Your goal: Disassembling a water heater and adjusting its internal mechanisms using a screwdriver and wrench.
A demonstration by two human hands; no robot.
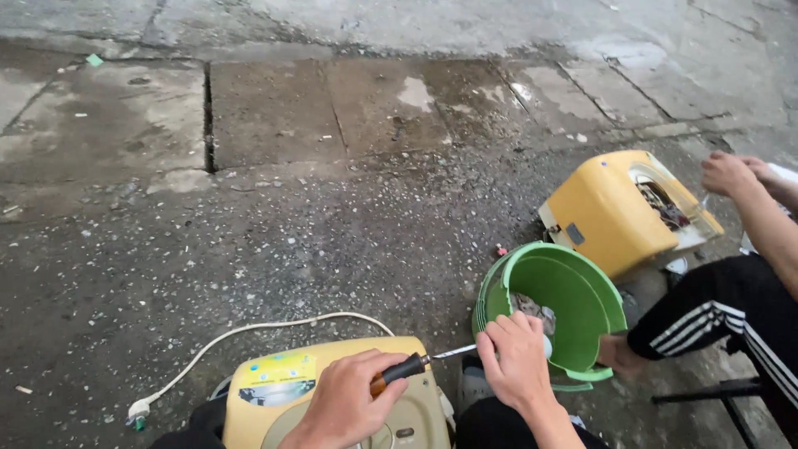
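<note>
Head view: the left hand (pixel 345 403) is clamped on a screwdriver (pixel 416 363) over the yellow appliance (pixel 274 387) on the ground, the right hand (pixel 517 359) curled at its tip — a slip could jab those fingers.

Wet concrete ground (pixel 274 208), yellow appliance casing (pixel 611 208) lying tilted at right, co-worker's striped trouser leg (pixel 715 312), green scrap (pixel 95 60)
</note>
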